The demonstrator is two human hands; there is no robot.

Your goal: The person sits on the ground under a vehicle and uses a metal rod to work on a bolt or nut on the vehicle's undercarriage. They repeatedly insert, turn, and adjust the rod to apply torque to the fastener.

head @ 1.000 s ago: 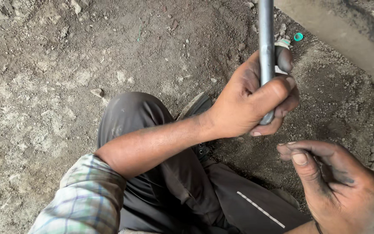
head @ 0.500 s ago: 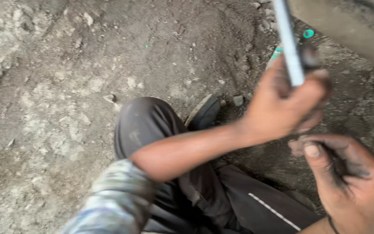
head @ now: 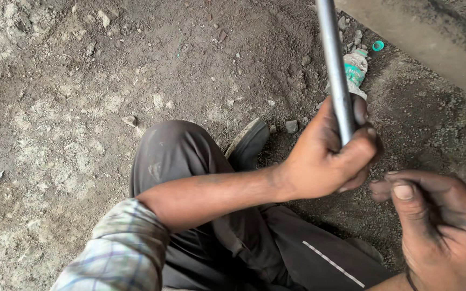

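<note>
Steel rod point(head: 334, 64) – long axis near upright, rising from the left hand point(head: 327, 156), whose grip wraps it. Right hand point(head: 443, 226) just beside, below-right of rod, fingers curled, holding nothing visible.

My left hand point(head: 327, 156) wraps tight around a long grey metal rod point(head: 334, 70) near the top right. My dirty right hand point(head: 440, 226) curls just beside it, bottom right, above brown dirt ground point(head: 71, 108).

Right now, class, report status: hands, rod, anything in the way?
Left hand gripping rod. Right hand loosely curled beside it, apparently empty. Crushed bottle lies behind rod.
</note>
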